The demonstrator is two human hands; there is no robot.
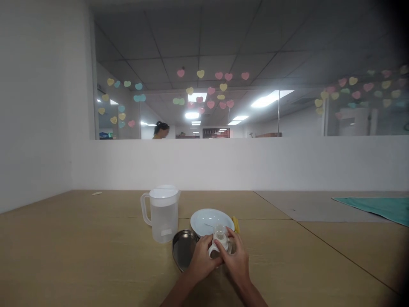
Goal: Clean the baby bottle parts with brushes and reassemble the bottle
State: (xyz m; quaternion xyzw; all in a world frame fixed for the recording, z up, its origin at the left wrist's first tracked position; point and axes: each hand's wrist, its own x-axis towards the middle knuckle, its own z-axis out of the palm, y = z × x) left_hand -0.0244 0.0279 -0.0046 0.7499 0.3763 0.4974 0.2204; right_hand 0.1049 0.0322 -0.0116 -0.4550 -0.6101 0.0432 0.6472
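Between my two hands is a small baby bottle (220, 240) with a white collar, handles and a clear dome-shaped top. My left hand (203, 257) grips it from the left, with the fingers at a handle. My right hand (237, 258) closes round its right side, thumb across the front. The lower part of the bottle is hidden by my fingers. Just beyond stands a white bowl (198, 218) with a thin utensil or line showing inside. A metal tray (182, 251) lies beside my left hand, partly covered by it.
A translucent pitcher (164, 217) with a handle stands left of the bowl. Something yellow (236, 224) lies at the bowl's right. A teal cloth (380, 207) is at the far right of the table (111, 256). Behind a window, a person's head (160, 129) shows.
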